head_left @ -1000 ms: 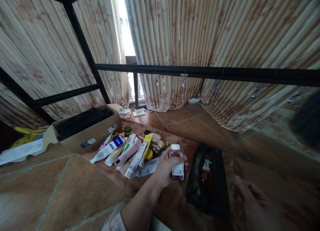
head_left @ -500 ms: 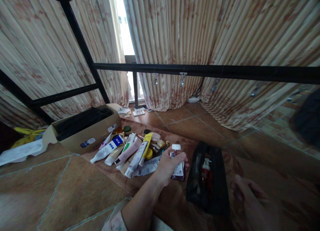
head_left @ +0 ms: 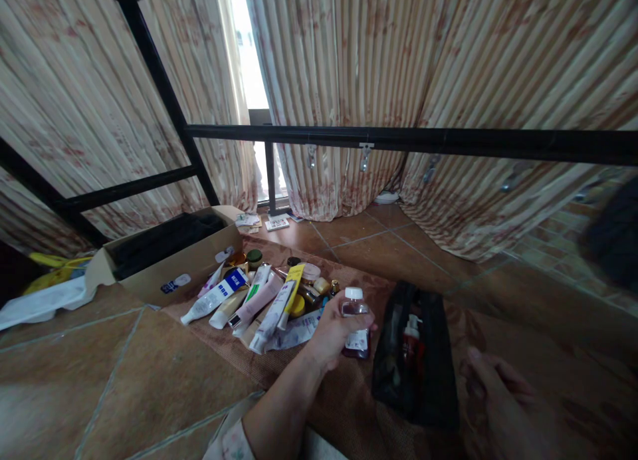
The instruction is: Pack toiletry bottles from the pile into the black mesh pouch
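Observation:
My left hand [head_left: 339,334] is closed around a small clear bottle [head_left: 356,337] with a white cap, a label and dark purplish-red liquid, held upright left of a black see-through pouch [head_left: 438,367]. The pouch lies unzipped, with a red pump bottle [head_left: 411,337] with a white top inside it. To the pouch's right is my right hand [head_left: 498,387], in shadow, its fingers curled in and nothing visible in them. Left of my left hand lies a pile of cosmetic tubes, among them a yellow tube [head_left: 294,287], a pink tube [head_left: 259,300] and a blue-and-white tube [head_left: 216,297].
A reddish-brown cloth [head_left: 239,353] underlies the pile and the pouch on a tiled floor [head_left: 124,373]. Behind on the left stands a cardboard box [head_left: 184,274] with black material inside. A black metal rail [head_left: 319,135] with clips crosses in front of the curtains [head_left: 369,68].
My left hand has shifted very slightly with the bottle, which shows a little more of its front. The right hand, pouch and pile stay as they were.

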Tool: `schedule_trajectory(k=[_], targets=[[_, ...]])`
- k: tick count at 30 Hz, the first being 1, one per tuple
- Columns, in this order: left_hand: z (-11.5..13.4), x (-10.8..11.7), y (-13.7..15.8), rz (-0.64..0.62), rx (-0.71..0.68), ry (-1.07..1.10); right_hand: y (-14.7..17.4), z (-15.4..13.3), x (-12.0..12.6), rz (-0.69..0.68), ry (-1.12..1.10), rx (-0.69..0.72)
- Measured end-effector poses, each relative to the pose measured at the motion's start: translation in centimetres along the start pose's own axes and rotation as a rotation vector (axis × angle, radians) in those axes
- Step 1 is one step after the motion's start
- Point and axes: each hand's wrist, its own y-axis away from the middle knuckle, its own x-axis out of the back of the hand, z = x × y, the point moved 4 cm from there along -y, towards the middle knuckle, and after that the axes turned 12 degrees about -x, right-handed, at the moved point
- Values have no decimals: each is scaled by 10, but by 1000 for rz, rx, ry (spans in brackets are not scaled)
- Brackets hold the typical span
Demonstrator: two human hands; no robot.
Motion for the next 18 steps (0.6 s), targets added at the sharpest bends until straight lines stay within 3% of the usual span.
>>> schedule_trajectory(k=[5,13,18], targets=[[1,0,0,13,9,-17,-2,6,1,23,-6,-95],[5,-3,2,34,1,17,11,-12,-5,48,-43,-157],[5,-5,3,9,11,48,5,-2,-4,23,-79,-177]])
